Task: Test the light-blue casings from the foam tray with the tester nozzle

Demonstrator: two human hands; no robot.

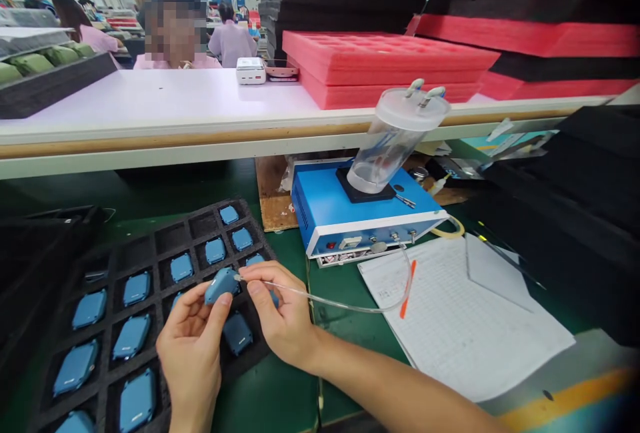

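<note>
Between thumb and fingers, my left hand [196, 336] holds a small blue device case [220, 285] above the black foam tray [109, 374]. My right hand [283, 309] pinches the tip of a clear thin tube [345, 306] against the right end of that case. The tube loops back to the front of a blue box-shaped machine [350, 226], on which a clear cylinder [385, 146] stands. Several more blue cases, such as a blue case in the front row [137, 399], lie in the tray's compartments. Fingers hide part of the held case.
Right of the machine's tube lie written paper sheets [460, 313] with an orange strip [408, 289]. A white shelf [200, 103] crosses behind, bearing red foam trays [380, 66] and a white gadget [251, 71]. Dark foam stacks [565, 219] stand right. People sit beyond the shelf.
</note>
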